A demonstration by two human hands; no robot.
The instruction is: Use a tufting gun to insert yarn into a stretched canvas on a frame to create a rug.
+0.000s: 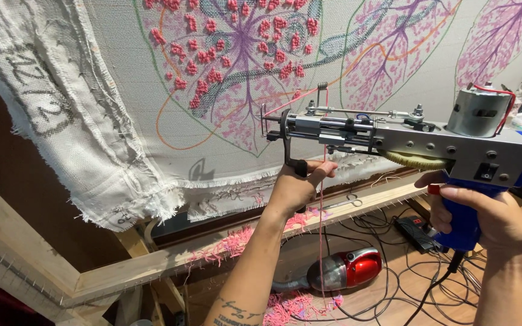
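Up close, the right hand (pixel 484 214) wraps the blue handle of the tufting gun (pixel 394 136), grip closed tight. The left hand (pixel 297 187) clamps its front handle, pink yarn (pixel 320 229) trailing down past it. Needle aimed at the cloth (pixel 128 121), just short; tufting seems underway, and pressing in squarely looks needed.

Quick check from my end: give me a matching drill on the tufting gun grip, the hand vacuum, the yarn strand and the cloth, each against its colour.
Things:
1. tufting gun grip
2. hand vacuum
3. yarn strand
4. cloth

Colours:
A. off-white
B. pink
C. blue
D. red and grey

Pairs: 1-C, 2-D, 3-B, 4-A
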